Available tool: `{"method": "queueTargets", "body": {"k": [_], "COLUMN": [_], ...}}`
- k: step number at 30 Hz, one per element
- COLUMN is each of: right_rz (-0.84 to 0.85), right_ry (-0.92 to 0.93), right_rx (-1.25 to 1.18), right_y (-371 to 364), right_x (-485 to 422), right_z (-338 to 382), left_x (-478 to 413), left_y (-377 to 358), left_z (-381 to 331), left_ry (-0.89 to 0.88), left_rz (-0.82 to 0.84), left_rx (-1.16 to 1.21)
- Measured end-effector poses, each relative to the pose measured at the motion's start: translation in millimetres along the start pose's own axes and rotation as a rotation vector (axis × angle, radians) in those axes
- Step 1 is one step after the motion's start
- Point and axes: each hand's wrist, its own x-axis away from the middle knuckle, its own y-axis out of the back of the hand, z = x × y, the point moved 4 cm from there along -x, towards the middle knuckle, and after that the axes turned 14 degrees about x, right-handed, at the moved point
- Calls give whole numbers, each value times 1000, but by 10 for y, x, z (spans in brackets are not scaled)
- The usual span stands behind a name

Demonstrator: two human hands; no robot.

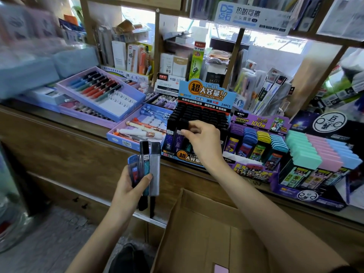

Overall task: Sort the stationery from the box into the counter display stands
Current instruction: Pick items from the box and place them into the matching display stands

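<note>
My left hand (128,186) grips a fan of several slim lead-refill cases (146,168), blue, black, teal and grey, in front of the counter. My right hand (202,140) reaches over the black-capped lead display stand (204,107) and pinches a black-capped case (186,125) at the stand's front row. The open cardboard box (206,229) sits below, between my forearms, with a pink item (221,269) at its bottom edge.
Right of the black stand are a purple stand (256,142) of coloured lead cases and a stand (315,164) with mint, pink and blue caps. Purple pen trays (102,95) lie to the left. Shelves of packaged stationery rise behind the wooden counter (59,131).
</note>
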Motion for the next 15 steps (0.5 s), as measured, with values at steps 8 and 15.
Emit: {"method": "queueTargets", "body": {"k": [8, 15], "right_rz": [64, 212], "right_ry": [-14, -34], "right_rx": [189, 56], "right_y": [-104, 35], "right_x": [-22, 326], "right_z": [-68, -56], "left_x": [22, 51], "left_y": [-44, -166], "left_z": [-30, -42], "left_ry": [-7, -7], "left_rz": [11, 37], "left_rx": [-18, 35]}}
